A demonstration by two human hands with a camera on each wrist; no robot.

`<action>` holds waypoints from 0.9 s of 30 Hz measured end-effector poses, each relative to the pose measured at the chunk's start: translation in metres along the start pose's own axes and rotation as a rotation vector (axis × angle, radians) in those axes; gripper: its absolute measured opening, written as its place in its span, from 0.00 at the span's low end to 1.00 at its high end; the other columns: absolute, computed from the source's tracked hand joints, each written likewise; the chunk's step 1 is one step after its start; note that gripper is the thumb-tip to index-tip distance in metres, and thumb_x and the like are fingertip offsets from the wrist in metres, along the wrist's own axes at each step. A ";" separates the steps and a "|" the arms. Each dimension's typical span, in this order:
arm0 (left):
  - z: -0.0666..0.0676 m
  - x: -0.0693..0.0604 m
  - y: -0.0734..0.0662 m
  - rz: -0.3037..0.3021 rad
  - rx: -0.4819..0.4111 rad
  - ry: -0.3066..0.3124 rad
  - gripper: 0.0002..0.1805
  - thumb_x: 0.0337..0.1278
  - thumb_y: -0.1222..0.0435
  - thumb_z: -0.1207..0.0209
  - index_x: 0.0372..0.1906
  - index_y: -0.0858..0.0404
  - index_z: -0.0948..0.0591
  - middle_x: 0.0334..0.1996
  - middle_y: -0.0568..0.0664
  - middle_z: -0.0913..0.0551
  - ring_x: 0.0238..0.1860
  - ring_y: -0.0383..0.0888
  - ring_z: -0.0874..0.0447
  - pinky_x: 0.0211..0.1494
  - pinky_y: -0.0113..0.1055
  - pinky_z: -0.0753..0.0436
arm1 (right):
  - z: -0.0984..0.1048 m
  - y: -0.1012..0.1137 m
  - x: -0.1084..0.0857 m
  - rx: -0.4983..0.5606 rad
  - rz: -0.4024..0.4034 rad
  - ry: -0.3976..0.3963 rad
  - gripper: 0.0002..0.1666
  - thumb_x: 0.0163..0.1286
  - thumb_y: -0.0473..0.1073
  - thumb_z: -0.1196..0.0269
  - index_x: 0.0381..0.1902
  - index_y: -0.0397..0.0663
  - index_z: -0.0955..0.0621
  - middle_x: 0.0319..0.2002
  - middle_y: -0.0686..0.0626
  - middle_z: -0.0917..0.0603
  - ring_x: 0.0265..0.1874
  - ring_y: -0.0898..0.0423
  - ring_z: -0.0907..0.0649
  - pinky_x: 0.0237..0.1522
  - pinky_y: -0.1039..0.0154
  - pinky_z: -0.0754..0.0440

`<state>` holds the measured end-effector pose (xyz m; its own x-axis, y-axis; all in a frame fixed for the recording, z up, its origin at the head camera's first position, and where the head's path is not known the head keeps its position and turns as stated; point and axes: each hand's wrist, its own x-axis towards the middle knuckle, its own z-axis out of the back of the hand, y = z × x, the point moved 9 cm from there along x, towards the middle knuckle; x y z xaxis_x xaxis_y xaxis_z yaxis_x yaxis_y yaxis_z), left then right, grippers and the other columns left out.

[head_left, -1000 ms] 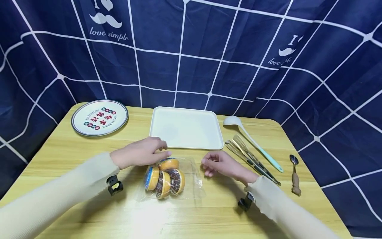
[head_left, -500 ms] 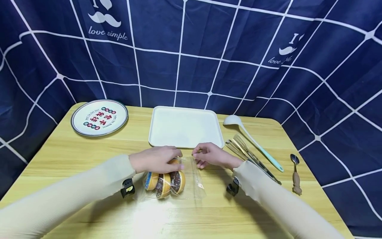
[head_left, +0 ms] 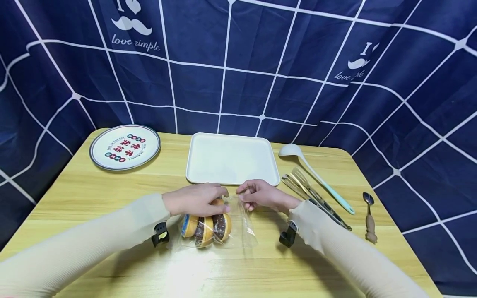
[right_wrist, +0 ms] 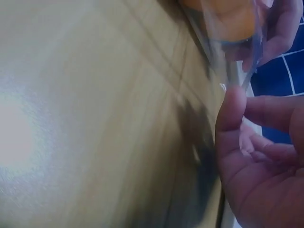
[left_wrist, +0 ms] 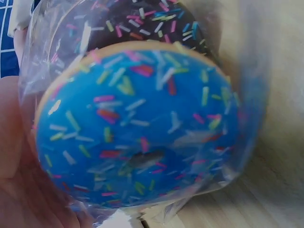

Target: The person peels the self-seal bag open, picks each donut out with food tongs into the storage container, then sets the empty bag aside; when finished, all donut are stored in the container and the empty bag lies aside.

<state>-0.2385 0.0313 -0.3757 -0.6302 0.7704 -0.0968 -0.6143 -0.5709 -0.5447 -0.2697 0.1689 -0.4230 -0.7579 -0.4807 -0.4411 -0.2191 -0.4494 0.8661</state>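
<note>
The clear bag [head_left: 242,238] with 4 doughnuts [head_left: 203,231] inside is lying on the counter [head_left: 238,277], just in front of the white tray [head_left: 231,161]. You seem to be securing the bag's far edge with both hands; the next move is likely calling for a firm, even pinch, the film looking thin. Your left hand [head_left: 197,200] is gripping the bag over the farthest doughnut, while your right hand's fingers [right_wrist: 270,111] are pinching its film against the thumb, just beside the doughnuts.
</note>
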 end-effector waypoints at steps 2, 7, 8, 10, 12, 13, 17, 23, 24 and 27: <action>0.002 0.003 0.002 0.001 -0.036 -0.010 0.26 0.80 0.49 0.48 0.60 0.68 0.18 0.46 0.54 0.13 0.45 0.44 0.16 0.57 0.45 0.15 | 0.000 0.005 -0.001 0.006 0.042 0.002 0.20 0.77 0.29 0.42 0.62 0.24 0.28 0.27 0.53 0.17 0.25 0.62 0.18 0.31 0.71 0.17; 0.010 0.015 0.017 0.067 -0.122 -0.039 0.24 0.84 0.55 0.58 0.45 0.65 0.16 0.32 0.49 0.17 0.37 0.43 0.18 0.51 0.42 0.17 | 0.001 0.016 -0.003 -0.021 0.149 0.017 0.21 0.76 0.29 0.42 0.64 0.24 0.28 0.31 0.56 0.16 0.28 0.62 0.17 0.34 0.69 0.16; 0.011 0.016 0.021 0.087 -0.128 -0.039 0.23 0.84 0.56 0.58 0.41 0.64 0.16 0.29 0.48 0.19 0.35 0.43 0.19 0.49 0.40 0.18 | 0.001 0.018 -0.003 -0.027 0.164 0.018 0.21 0.76 0.29 0.42 0.64 0.24 0.28 0.32 0.56 0.16 0.28 0.62 0.17 0.35 0.69 0.16; 0.012 0.020 0.028 0.114 -0.147 -0.031 0.21 0.83 0.60 0.56 0.34 0.62 0.18 0.24 0.45 0.24 0.30 0.41 0.25 0.44 0.36 0.22 | 0.001 0.021 -0.004 -0.035 0.193 0.019 0.22 0.76 0.29 0.42 0.64 0.24 0.28 0.33 0.57 0.16 0.29 0.62 0.16 0.36 0.69 0.16; 0.011 0.022 0.033 0.125 -0.171 -0.019 0.20 0.81 0.63 0.53 0.30 0.62 0.18 0.22 0.43 0.26 0.27 0.39 0.28 0.42 0.33 0.24 | 0.001 0.024 -0.005 -0.042 0.214 0.015 0.22 0.76 0.29 0.42 0.64 0.24 0.28 0.33 0.57 0.15 0.29 0.63 0.16 0.36 0.68 0.16; 0.010 0.023 0.035 0.131 -0.193 -0.009 0.19 0.80 0.64 0.52 0.29 0.63 0.18 0.21 0.42 0.27 0.26 0.38 0.29 0.41 0.32 0.26 | 0.001 0.025 -0.006 -0.044 0.222 0.015 0.22 0.76 0.29 0.41 0.64 0.23 0.28 0.33 0.58 0.15 0.29 0.63 0.16 0.37 0.68 0.16; 0.005 0.022 0.037 0.150 -0.323 0.037 0.15 0.77 0.67 0.48 0.34 0.67 0.14 0.21 0.41 0.26 0.23 0.35 0.32 0.36 0.29 0.28 | 0.001 0.028 -0.007 -0.062 0.240 0.018 0.23 0.76 0.29 0.41 0.65 0.23 0.27 0.34 0.58 0.15 0.29 0.63 0.16 0.37 0.66 0.15; 0.001 0.021 0.036 0.179 -0.425 0.069 0.12 0.74 0.71 0.47 0.38 0.69 0.14 0.26 0.43 0.21 0.23 0.35 0.32 0.31 0.27 0.30 | 0.008 0.024 -0.004 -0.111 0.172 -0.037 0.19 0.80 0.37 0.42 0.62 0.30 0.23 0.31 0.55 0.15 0.29 0.58 0.16 0.30 0.66 0.17; 0.002 0.021 0.036 0.176 -0.421 0.066 0.11 0.74 0.71 0.46 0.37 0.69 0.14 0.26 0.43 0.20 0.23 0.35 0.32 0.32 0.27 0.30 | 0.010 0.022 -0.003 -0.119 0.156 -0.053 0.19 0.81 0.39 0.42 0.61 0.32 0.22 0.30 0.54 0.15 0.28 0.58 0.17 0.29 0.67 0.18; 0.002 0.023 0.034 0.164 -0.406 0.051 0.10 0.73 0.71 0.45 0.36 0.68 0.15 0.28 0.46 0.17 0.26 0.35 0.30 0.35 0.28 0.28 | 0.014 0.019 -0.002 -0.141 0.132 -0.087 0.19 0.81 0.44 0.42 0.58 0.34 0.19 0.28 0.53 0.16 0.28 0.56 0.17 0.27 0.67 0.20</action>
<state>-0.2749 0.0286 -0.3944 -0.6737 0.6973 -0.2447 -0.2650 -0.5371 -0.8009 -0.2812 0.1713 -0.4023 -0.8261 -0.4777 -0.2990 -0.0315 -0.4906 0.8708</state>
